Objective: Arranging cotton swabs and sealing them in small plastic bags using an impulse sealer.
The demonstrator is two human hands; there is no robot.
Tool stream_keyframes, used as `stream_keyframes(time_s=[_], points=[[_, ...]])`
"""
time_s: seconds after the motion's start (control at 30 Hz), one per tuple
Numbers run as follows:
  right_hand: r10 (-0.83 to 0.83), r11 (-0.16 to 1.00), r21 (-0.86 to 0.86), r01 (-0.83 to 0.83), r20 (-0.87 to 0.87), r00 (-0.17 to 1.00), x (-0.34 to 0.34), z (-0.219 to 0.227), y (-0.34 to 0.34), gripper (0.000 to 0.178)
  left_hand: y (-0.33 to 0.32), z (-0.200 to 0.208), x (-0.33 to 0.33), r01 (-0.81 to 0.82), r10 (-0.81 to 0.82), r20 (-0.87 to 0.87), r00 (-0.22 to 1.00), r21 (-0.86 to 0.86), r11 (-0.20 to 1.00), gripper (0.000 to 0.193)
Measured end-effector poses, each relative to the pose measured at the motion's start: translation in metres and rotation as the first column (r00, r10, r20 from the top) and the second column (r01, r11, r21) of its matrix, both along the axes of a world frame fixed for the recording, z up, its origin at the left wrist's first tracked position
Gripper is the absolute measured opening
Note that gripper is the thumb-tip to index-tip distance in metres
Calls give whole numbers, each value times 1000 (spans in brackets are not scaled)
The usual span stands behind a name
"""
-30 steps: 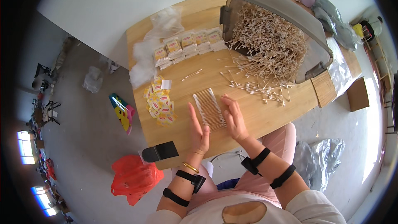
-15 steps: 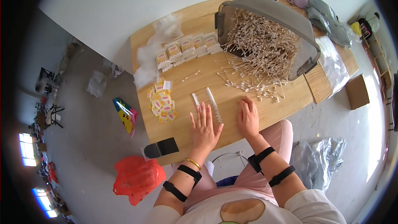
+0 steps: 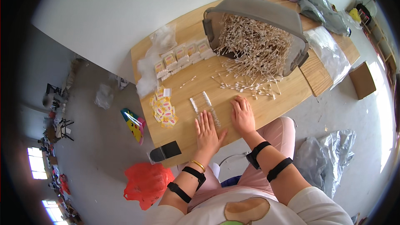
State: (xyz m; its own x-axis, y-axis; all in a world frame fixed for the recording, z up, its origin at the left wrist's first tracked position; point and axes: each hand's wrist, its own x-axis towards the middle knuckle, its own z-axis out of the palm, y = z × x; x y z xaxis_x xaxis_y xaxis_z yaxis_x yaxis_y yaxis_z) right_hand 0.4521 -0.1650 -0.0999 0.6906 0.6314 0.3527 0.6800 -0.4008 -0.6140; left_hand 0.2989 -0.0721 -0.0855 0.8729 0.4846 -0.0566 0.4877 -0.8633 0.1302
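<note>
A neat row of cotton swabs (image 3: pixel 201 102) lies side by side on the table in front of me. My left hand (image 3: pixel 208 135) rests flat over the near part of this row, its fingers stretched out and its thumb apart; it hides some of the swabs. To the right of the row, my right hand (image 3: pixel 243 115) lies on the table with its fingers loosely bent. No object shows in it. Beyond that hand, loose cotton swabs (image 3: pixel 254 88) spill from a grey plastic bin (image 3: pixel 260 10) tipped on its side and heaped with more swabs.
Packed swab bundles (image 3: pixel 182 55) line the table's far left. Small yellow-and-white labels (image 3: pixel 163 109) lie nearer, with a black flat piece (image 3: pixel 165 151) at the near left edge. Stray swabs (image 3: pixel 188 81) rest mid-table. A red plastic bag (image 3: pixel 148 183) hangs or stands beside the table.
The whole view has shifted slightly. My left hand has slid a little toward me along the row, uncovering more of its far part. My right hand stays nearly in place on the table.
</note>
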Motion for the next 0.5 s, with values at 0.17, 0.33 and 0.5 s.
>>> stream_keyframes(time_s=[0.17,0.33,0.5], points=[[3,1000,3,-3,34,999,5,-10,-2,33,7,8,15,18,-18,102,995,6,1000,97],[12,1000,-26,-12,14,1000,0,0,0,35,41,3,43,-52,36,197,980,77,996,96],[26,998,-63,-25,23,999,0,1,-3,38,37,-4,34,-43,43,27,999,13,999,98]])
